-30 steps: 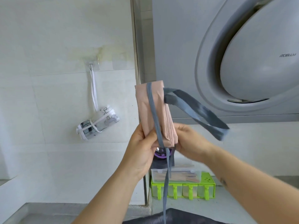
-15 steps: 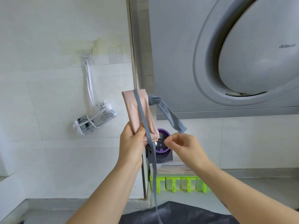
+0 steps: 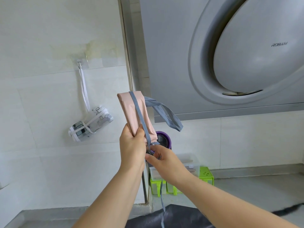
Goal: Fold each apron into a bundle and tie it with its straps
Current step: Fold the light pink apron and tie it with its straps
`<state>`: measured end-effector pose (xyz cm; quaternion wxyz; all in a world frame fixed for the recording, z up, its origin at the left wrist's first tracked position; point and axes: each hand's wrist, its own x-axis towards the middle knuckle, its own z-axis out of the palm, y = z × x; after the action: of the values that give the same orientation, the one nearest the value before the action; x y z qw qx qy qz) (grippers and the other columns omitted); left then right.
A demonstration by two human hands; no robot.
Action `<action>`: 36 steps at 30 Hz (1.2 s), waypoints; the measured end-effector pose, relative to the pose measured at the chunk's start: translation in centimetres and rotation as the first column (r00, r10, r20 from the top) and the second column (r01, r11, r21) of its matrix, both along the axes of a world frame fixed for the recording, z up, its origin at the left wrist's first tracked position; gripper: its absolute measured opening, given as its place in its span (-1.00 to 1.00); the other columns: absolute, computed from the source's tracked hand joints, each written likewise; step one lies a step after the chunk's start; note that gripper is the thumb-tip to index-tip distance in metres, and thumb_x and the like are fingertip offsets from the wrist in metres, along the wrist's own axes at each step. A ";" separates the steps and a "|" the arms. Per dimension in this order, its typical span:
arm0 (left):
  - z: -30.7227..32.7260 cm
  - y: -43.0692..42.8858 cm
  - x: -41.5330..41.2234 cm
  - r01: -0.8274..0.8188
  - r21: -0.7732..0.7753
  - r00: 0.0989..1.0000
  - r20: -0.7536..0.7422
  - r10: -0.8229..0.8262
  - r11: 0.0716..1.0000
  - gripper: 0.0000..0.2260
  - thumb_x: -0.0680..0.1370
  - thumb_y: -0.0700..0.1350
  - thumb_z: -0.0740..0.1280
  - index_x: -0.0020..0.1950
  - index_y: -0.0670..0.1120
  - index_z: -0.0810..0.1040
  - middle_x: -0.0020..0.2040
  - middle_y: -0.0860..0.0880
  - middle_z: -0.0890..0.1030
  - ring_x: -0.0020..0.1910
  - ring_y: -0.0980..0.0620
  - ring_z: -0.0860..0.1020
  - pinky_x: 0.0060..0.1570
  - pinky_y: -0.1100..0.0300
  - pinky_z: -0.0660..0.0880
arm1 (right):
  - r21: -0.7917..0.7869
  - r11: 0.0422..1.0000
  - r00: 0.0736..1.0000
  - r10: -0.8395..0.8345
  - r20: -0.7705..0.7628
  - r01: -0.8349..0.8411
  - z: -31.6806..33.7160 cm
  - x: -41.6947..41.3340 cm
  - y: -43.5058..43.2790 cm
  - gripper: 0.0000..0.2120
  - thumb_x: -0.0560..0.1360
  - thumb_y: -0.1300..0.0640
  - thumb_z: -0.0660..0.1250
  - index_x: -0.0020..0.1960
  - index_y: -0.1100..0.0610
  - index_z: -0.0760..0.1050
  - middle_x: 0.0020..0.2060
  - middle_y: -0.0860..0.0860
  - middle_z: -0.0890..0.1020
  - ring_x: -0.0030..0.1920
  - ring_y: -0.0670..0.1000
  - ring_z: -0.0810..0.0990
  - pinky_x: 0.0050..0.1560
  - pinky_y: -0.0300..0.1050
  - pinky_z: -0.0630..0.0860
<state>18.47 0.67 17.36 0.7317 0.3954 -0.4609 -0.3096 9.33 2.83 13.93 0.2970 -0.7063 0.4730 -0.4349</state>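
At the left of the frame I see a white, black-patterned apron bundle (image 3: 90,125), bound with its white straps and hanging from a clear stick-on hook (image 3: 80,61) on the tiled wall. I judge that one finished.

In the middle, my left hand (image 3: 132,148) grips the lower end of a folded pale pink fabric apron bundle (image 3: 130,111) and holds it upright in the air in front of the wall corner. The fingers are wrapped round it and the thumb is on its front face. A grey-blue fabric strap (image 3: 137,109) runs from the top edge down the front. It passes under the bundle into my right hand (image 3: 162,159), whose curled fingers pinch it just below. The rest of the strap hangs toward the dark grey cloth (image 3: 181,216) at the bottom edge. A loose loop of the same strap droops off the bundle's upper right side.

So the folding looks done. The strap lies lengthwise once, and I see no knot. What seems left is the wrapping, the tying and perhaps the hanging. The dark cloth may be another apron, though I cannot tell.

Further right, a lime-green plastic rack (image 3: 206,176) stands on the counter, with a grey range hood (image 3: 246,55) at upper right.
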 end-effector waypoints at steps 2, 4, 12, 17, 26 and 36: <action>0.1 0.0 -0.2 0.001 0.003 1.000 -0.007 -0.001 1.000 -0.83 0.59 -0.18 0.27 -0.08 0.09 0.54 -0.15 0.09 0.64 -0.15 0.07 0.64 -0.09 0.07 0.59 | -0.027 1.000 1.000 0.013 0.018 -0.012 -0.1 0.1 -0.5 -0.67 0.58 0.06 0.22 -0.35 0.06 0.34 -0.52 -0.13 0.36 -0.47 -0.11 0.24 -0.37 -0.20 0.24; 0.2 -0.1 -0.1 -0.009 -0.005 1.000 0.005 0.009 1.000 -0.84 0.59 -0.18 0.27 -0.09 0.08 0.54 -0.17 0.10 0.64 -0.16 0.09 0.63 -0.09 0.08 0.59 | -0.001 0.999 0.998 0.054 -0.041 -0.054 0.5 -0.2 -0.1 -0.62 0.61 0.06 0.16 -0.39 0.01 0.37 -0.48 -0.13 0.41 -0.49 -0.14 0.27 -0.38 -0.25 0.25; -2.1 0.7 0.9 0.012 -0.103 0.911 0.412 0.032 0.995 -0.85 0.59 -0.23 0.25 -0.01 0.03 0.49 -0.16 0.05 0.62 -0.20 0.07 0.59 -0.24 0.22 0.51 | -0.357 0.933 0.715 -0.277 -0.642 0.041 7.2 -3.2 2.3 -0.64 0.60 -0.05 0.14 -0.33 0.02 0.43 -0.36 -0.07 0.49 -0.26 0.05 0.41 -0.29 -0.09 0.27; -2.9 1.2 0.9 0.158 0.033 0.863 0.480 -0.154 0.987 -0.74 0.58 -0.29 0.23 0.16 0.01 0.50 -0.06 0.06 0.63 -0.10 0.12 0.63 -0.19 0.34 0.52 | -0.599 0.800 0.652 -0.468 -0.596 0.027 9.4 -4.5 1.4 -0.77 0.57 -0.05 0.21 -0.02 0.02 0.61 -0.15 0.01 0.65 -0.16 0.07 0.48 -0.23 -0.13 0.30; -2.8 1.4 1.3 0.296 0.198 0.910 0.239 -0.339 0.935 -0.82 0.61 -0.25 0.23 0.14 -0.10 0.58 -0.09 -0.07 0.70 -0.14 -0.07 0.67 -0.12 0.01 0.62 | -0.428 0.903 0.956 -0.112 -0.271 -0.015 6.5 -4.7 0.8 -0.85 0.50 0.13 0.34 -0.23 0.09 0.58 -0.39 -0.09 0.62 -0.33 -0.12 0.55 -0.25 -0.30 0.47; -1.0 0.0 0.7 0.032 0.069 0.999 0.019 -0.034 0.997 -0.84 0.59 -0.18 0.28 -0.12 0.04 0.56 -0.19 -0.01 0.66 -0.14 -0.10 0.64 0.01 -0.18 0.58 | 0.117 0.983 0.789 0.184 -0.587 -0.142 2.5 -3.1 0.7 -0.64 0.57 0.02 0.17 0.21 0.28 0.41 0.05 0.18 0.61 -0.08 0.08 0.64 0.04 0.01 0.53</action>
<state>19.15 0.71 16.32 0.7080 0.4155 -0.4637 -0.3333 6.19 3.56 16.47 0.1934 -0.8348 0.4936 -0.1485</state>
